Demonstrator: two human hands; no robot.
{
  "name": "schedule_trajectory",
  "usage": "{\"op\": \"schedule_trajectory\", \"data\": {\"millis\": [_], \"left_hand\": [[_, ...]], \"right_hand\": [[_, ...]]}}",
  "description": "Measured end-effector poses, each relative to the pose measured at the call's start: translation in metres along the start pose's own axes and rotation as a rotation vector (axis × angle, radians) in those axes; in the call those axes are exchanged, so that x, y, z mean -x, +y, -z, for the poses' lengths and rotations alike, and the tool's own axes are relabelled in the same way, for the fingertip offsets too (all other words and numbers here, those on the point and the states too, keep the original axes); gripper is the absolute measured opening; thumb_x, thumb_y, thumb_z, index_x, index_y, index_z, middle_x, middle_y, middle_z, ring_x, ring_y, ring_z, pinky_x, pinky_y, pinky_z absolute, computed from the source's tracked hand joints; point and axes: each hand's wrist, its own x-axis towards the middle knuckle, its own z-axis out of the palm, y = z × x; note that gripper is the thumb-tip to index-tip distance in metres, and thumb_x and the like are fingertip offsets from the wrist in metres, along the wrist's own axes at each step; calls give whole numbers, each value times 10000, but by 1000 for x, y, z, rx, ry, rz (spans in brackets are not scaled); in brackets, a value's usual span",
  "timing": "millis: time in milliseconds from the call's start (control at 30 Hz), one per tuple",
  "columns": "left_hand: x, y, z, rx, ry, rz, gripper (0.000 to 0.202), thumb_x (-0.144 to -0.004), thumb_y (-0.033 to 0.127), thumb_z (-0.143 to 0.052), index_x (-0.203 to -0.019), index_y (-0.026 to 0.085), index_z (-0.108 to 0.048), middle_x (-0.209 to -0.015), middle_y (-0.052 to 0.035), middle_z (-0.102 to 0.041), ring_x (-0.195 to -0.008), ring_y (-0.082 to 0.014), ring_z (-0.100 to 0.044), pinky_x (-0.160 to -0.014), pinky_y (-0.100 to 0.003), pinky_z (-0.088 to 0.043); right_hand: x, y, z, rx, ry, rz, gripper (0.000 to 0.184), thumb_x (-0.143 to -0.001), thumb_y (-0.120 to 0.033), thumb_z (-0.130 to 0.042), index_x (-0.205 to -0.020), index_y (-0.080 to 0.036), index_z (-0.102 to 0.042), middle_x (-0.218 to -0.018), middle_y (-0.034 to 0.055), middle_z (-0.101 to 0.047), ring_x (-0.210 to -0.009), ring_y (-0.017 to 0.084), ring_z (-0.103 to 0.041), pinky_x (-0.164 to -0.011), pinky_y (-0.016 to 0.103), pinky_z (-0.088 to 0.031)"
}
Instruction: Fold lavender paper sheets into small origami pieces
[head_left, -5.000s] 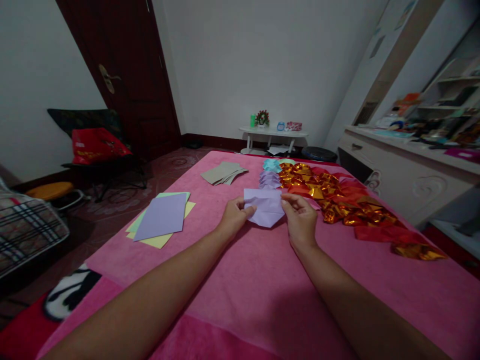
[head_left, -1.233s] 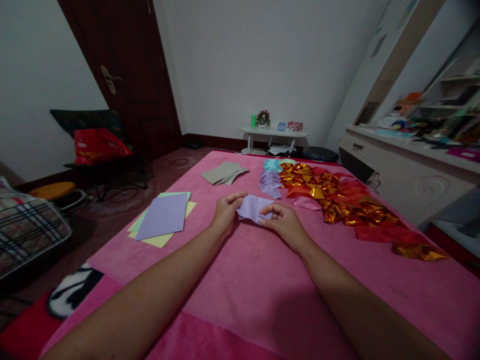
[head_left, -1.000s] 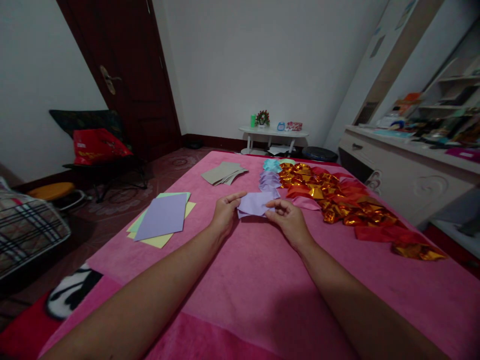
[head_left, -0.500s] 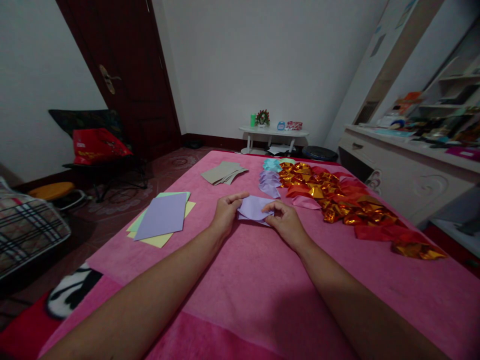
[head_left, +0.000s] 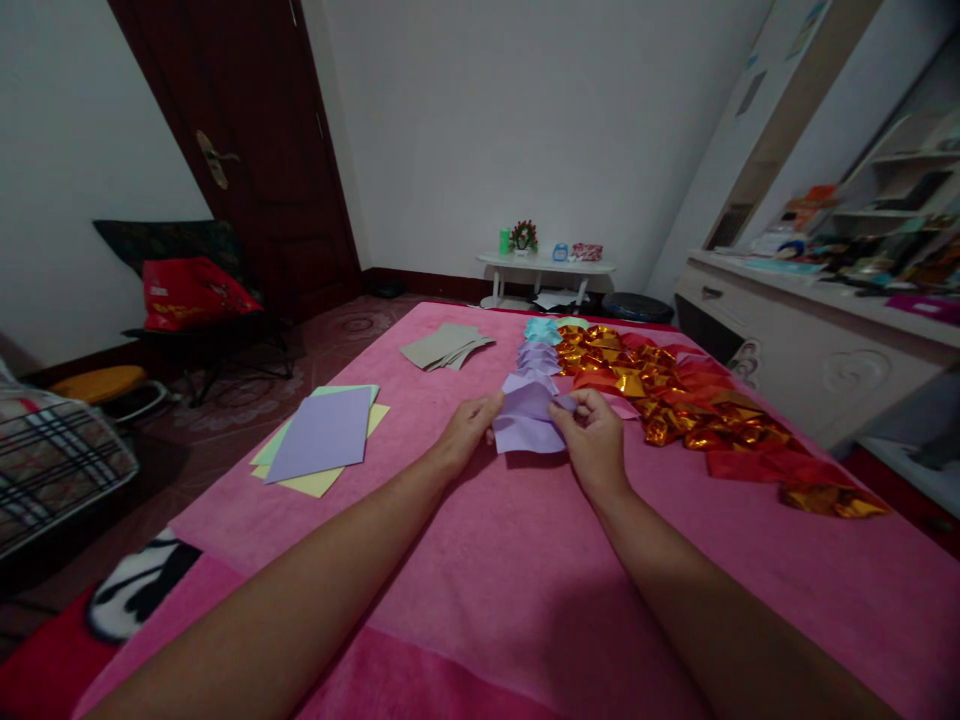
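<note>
Between my hands is a creased purple sheet of paper (head_left: 529, 420), partly opened out and held a little above the pink cloth. My left hand (head_left: 471, 432) pinches its left edge. At the upper right side, the thumb and fingers of my right hand (head_left: 592, 432) are closed on the paper. Just beyond it lie folded purple paper pieces (head_left: 537, 358), partly hidden behind the sheet. Flat purple paper (head_left: 321, 435) tops green and yellow sheets to the left of my hands.
Grey cards (head_left: 448, 346) lie fanned on the pink cloth (head_left: 450, 580). Shiny gold folded pieces (head_left: 667, 400) and red ones (head_left: 757, 465) spread along the right. A cloudy-white dresser (head_left: 810, 330) stands beyond the right edge, a small white table (head_left: 544, 264) by the far wall.
The purple sheet has gone from a flat folded shape to a more opened one. Both hands have moved slightly right, and the paper is raised and turned.
</note>
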Motion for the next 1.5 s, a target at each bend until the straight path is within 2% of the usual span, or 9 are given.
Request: {"op": "schedule_trajectory", "data": {"millis": [100,300,400,533,700,900,1067,1267,1500], "left_hand": [[3,2,0,-144,-188,-23,339,-655,386,-767,-851,113,-721,-770,-67,-682,-643,-149,-594,-611,-239,-443],[2,-1,0,-114,-247,7,355,-597,293,-807,-894,121,-715,-815,-53,-687,-689,-144,-607,-660,-240,-455],[3,-2,0,-81,-200,41,323,-636,361,-776,-826,109,-706,-716,-41,-665,-570,-108,-558,-558,-213,-414],[2,1,0,-116,-25,56,362,-639,459,-746,-657,112,-643,-572,-11,-589,-458,-83,-470,-450,-196,-318],[-1,1,3,-205,147,2,458,-663,522,-696,-522,150,-468,-448,51,-401,-386,-50,-321,-402,-191,-172],[-4,-1,6,-177,256,-60,433,-693,505,-667,-546,145,-477,-478,52,-406,-412,-51,-321,-411,-188,-190],[-3,2,6,-88,268,-76,397,-661,498,-703,-624,121,-586,-522,31,-520,-440,-66,-400,-427,-188,-269],[-4,1,5,-25,184,-64,342,-588,363,-794,-783,105,-681,-701,-28,-672,-578,-109,-566,-539,-203,-424],[-3,2,4,-10,188,-72,443,-614,375,-784,-941,109,-647,-741,-35,-669,-556,-100,-570,-510,-197,-420]], "right_hand": [[0,-1,0,-77,0,-55,219,-728,-373,-673,-817,-223,-541,-752,23,-651,-623,177,-590,-549,283,-450],[-3,6,5,-74,95,-154,407,-712,-431,-672,-1039,-235,-529,-806,46,-695,-622,216,-619,-542,325,-475],[-5,9,6,-61,120,-149,454,-730,-432,-648,-1119,-230,-529,-812,51,-701,-632,221,-622,-557,329,-475],[-4,8,5,-117,64,-124,454,-746,-402,-639,-1152,-229,-533,-785,41,-693,-630,216,-620,-556,316,-469],[-2,4,2,-87,-8,-50,454,-772,-362,-626,-1201,-243,-535,-744,16,-665,-620,198,-606,-572,308,-472],[2,-7,-3,-210,-120,-98,547,-725,-309,-684,-1235,-250,-496,-730,-5,-638,-624,177,-612,-559,279,-468],[2,-9,-5,-326,-161,-194,734,-617,-250,-764,-1265,-241,-418,-796,-2,-670,-667,180,-642,-634,304,-501],[-1,-4,-2,-301,-71,-178,622,-650,-259,-727,-1214,-221,-468,-731,-24,-637,-611,152,-609,-586,269,-479],[0,-4,-3,-194,-80,-139,553,-675,-251,-690,-1184,-221,-477,-693,-40,-606,-538,130,-562,-536,252,-457]]}}
